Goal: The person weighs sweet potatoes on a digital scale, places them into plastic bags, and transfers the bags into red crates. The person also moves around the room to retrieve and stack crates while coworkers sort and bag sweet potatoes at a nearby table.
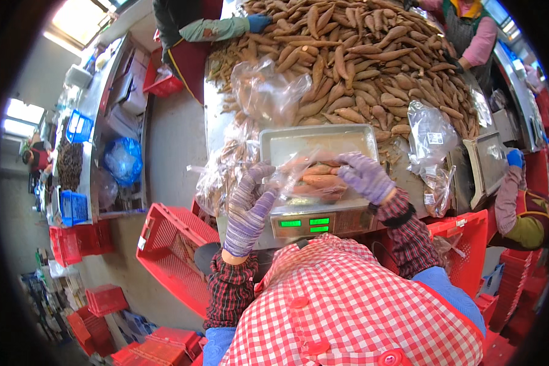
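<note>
A clear plastic bag of sweet potatoes [322, 179] lies over the metal tray [318, 132] of a digital weighing scale [322, 224] with green displays. My left hand [251, 208], in a purple-and-white knit glove, is at the bag's open-looking left end, fingers curled near the thin plastic; whether they grip it cannot be told. My right hand [368, 176], gloved alike, touches the bag's right end with its fingertips. Beyond the scale spreads a large heap of sweet potatoes [347, 59]. An empty-looking clear bag [267, 89] lies on its near left part.
Filled clear bags [228, 169] lie left of the scale; labelled bags [432, 137] lie right. Red plastic crates [178, 256] stand by the table on both sides. Co-workers' hands [259, 23] reach to the heap; another gloved hand [515, 158] is by a second scale tray.
</note>
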The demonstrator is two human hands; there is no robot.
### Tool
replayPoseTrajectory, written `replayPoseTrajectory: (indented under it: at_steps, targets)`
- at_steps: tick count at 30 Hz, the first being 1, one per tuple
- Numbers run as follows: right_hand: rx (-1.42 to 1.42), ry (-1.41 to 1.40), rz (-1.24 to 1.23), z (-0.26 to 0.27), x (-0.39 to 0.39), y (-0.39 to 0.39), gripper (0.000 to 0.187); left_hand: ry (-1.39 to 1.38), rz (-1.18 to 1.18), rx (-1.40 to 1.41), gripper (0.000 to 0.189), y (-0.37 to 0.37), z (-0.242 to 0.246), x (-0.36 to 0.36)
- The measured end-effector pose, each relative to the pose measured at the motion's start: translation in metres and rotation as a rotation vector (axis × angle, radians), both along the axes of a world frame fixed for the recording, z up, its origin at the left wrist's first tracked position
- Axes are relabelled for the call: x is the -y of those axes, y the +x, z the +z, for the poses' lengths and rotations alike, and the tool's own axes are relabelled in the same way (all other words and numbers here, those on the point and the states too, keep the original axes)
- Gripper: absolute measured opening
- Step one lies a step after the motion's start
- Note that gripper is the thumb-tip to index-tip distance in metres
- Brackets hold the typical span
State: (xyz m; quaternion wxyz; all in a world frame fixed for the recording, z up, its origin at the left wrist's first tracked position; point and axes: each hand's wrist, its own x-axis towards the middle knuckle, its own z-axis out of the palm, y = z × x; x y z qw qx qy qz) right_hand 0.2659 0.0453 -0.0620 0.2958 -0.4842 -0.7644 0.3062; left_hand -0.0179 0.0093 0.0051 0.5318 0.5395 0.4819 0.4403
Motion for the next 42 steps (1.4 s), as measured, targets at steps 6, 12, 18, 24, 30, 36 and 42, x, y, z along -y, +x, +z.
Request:
replayPoseTrajectory:
  at_steps: [6, 12, 18, 24, 30, 36, 42]
  targets:
    - [-0.378, -0.125, -0.290, 0.036, 0.024, 0.016, 0.033, -0.050, 0.214, 0.094, 0.037, -0.017, -0.006, 0.011]
    - [-0.654, -0.077, -0.421, 0.031, 0.019, 0.036, 0.037, 0.054, 0.222, -0.093, 0.038, -0.022, 0.010, 0.011]
    - [-0.475, -0.080, -0.581, 0.026, 0.020, 0.047, 0.042, 0.265, 0.226, -0.164, 0.044, -0.013, 0.027, 0.009]
    - [-0.113, 0.144, -0.589, 0.006, 0.018, 0.005, 0.080, 0.456, -0.162, -0.959, 0.079, 0.041, 0.012, -0.003]
    - [0.528, -0.247, -0.587, -0.047, -0.004, 0.014, 0.061, -0.122, -0.350, -0.062, 0.049, 0.041, 0.010, -0.002]
    - [-0.237, -0.275, -0.536, -0.028, -0.002, 0.032, 0.029, -0.074, -0.056, 0.187, 0.045, 0.018, 0.029, -0.017]
    - [-0.253, 0.365, -0.639, 0.022, -0.010, -0.014, 0.049, -0.069, -0.169, 0.301, 0.049, 0.035, 0.033, -0.017]
